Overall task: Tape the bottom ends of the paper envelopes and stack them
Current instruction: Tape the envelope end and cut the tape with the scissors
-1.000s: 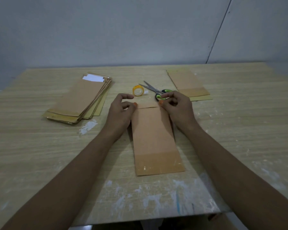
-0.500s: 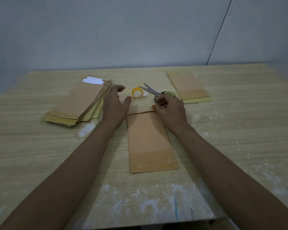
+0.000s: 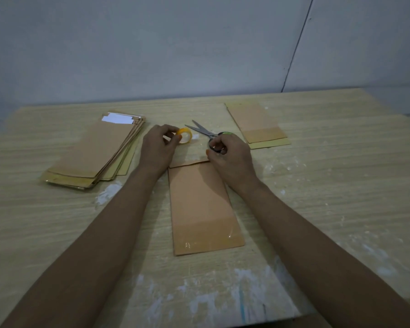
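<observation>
Both hands work just beyond the far end of the envelope (image 3: 202, 204): the left hand (image 3: 157, 147) pinches the tape roll (image 3: 184, 136), the right hand (image 3: 231, 157) curls around the scissors' (image 3: 202, 130) handles. That envelope lies flat at the table's (image 3: 341, 190) middle, long axis running away from the person, taped end nearest. Left of it sits a stack (image 3: 97, 153); two envelopes (image 3: 258, 125) lie beyond right. Behind is a grey wall (image 3: 152, 48). No writing is legible.

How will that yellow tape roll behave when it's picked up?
The yellow tape roll is a small thin ring, so probably light. The left hand pinches it tilted on edge; released that way, it may roll toward the scissors.
</observation>
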Demonstrator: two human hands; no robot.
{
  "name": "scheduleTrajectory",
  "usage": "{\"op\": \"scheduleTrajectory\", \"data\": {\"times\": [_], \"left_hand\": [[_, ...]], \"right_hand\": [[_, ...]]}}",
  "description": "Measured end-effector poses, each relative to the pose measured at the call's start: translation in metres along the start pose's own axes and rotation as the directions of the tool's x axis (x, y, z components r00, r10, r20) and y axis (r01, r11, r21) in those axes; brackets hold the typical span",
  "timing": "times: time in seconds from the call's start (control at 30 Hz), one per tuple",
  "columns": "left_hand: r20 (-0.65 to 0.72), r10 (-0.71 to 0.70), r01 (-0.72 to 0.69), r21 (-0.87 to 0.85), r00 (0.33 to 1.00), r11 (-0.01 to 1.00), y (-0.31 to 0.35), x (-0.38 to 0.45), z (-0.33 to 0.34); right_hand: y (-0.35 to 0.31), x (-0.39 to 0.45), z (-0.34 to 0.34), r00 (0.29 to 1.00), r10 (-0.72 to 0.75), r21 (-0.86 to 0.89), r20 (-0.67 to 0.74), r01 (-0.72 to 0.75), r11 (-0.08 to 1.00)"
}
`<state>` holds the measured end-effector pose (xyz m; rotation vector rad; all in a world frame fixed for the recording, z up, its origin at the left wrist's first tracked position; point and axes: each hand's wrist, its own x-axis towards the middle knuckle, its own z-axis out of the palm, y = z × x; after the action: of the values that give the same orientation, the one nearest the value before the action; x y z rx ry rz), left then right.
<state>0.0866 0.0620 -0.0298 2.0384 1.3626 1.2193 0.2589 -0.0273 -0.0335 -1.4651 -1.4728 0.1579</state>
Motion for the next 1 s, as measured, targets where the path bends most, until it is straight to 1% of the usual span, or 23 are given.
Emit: {"op": "scheduleTrajectory", "data": {"times": [0.13,0.27,0.37,0.43,0.5,0.53,0.57,0.63,0.7,0.77,0.8,0.87,1.0], "left_hand": [[-0.057,0.007,-0.012,-0.093,0.998,0.996,0.005,-0.011,-0.005],[-0.148,-0.048,0.002,-0.301,0.988,0.954,0.018,-0.024,-0.009],[-0.15,-0.108,0.026,-0.467,0.983,0.884,0.031,-0.028,-0.009],[-0.131,-0.131,0.042,-0.528,0.983,0.848,0.037,-0.033,-0.008],[-0.075,-0.151,0.081,-0.571,0.986,0.817,0.041,-0.038,-0.006],[-0.037,-0.162,0.11,-0.586,0.986,0.802,0.041,-0.042,-0.006],[0.002,-0.17,0.138,-0.597,0.985,0.79,0.041,-0.045,-0.006],[0.067,-0.175,0.179,-0.618,0.982,0.766,0.04,-0.051,-0.006],[0.122,-0.169,0.208,-0.631,0.978,0.748,0.04,-0.053,-0.008],[0.167,-0.156,0.227,-0.632,0.974,0.741,0.041,-0.053,-0.008],[0.183,-0.155,0.237,-0.632,0.971,0.738,0.041,-0.053,-0.008],[0.204,-0.157,0.253,-0.633,0.966,0.731,0.042,-0.052,-0.008],[0.259,-0.144,0.28,-0.628,0.955,0.726,0.041,-0.05,-0.009]], "right_hand": [[-0.001,0.0,-0.001,1.0,-0.003,0.028,0.0,0.003,1.0],[-0.001,-0.001,-0.002,1.0,0.013,0.117,-0.027,-0.01,0.993],[-0.005,-0.002,-0.005,0.997,0.043,0.192,-0.061,-0.03,0.981],[-0.008,-0.002,-0.008,0.994,0.081,0.249,-0.079,-0.059,0.967],[-0.011,0.0,-0.011,0.989,0.14,0.341,-0.056,-0.113,0.933],[-0.013,0.002,-0.013,0.983,0.185,0.414,-0.017,-0.162,0.896],[-0.016,0.003,-0.014,0.969,0.243,0.498,0.04,-0.23,0.836],[-0.022,0.005,-0.016,0.918,0.348,0.646,0.189,-0.383,0.66],[-0.027,0.007,-0.016,0.857,0.386,0.719,0.341,-0.503,0.48],[-0.03,0.008,-0.016,0.799,0.379,0.737,0.467,-0.589,0.332],[-0.031,0.008,-0.015,0.77,0.374,0.728,0.516,-0.625,0.281],[-0.03,0.008,-0.016,0.723,0.361,0.7,0.589,-0.679,0.219],[-0.026,0.008,-0.024,0.672,0.312,0.675,0.672,-0.729,0.115]]}}
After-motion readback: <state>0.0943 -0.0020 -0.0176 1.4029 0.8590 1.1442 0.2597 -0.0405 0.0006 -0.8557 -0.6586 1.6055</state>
